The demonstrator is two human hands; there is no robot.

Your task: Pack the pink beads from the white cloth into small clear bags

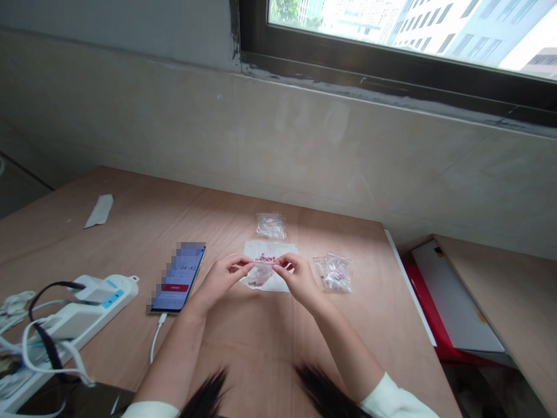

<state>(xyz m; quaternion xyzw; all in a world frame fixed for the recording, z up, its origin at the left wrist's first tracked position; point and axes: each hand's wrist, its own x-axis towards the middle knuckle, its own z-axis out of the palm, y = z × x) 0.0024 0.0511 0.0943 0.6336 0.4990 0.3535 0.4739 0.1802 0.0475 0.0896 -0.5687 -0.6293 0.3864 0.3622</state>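
Note:
Between my two hands is a small clear zip bag (261,275), its pinkish-red top strip stretched level. My left hand (221,280) pinches one end of the strip with thumb and fingers. At the other end, my right hand (299,277) pinches it the same way. Some small dark reddish bits appear low in the bag. Under and behind it lies a white sheet of paper (282,283), with several small red pieces (266,257) heaped on it just beyond the strip.
Clear zip bags (270,225) lie behind the paper, and more filled bags (335,271) sit to its right. A phone (176,281) on a charging cable is at left, near a power strip (91,310) with tangled cords. A paper scrap (100,210) lies far left.

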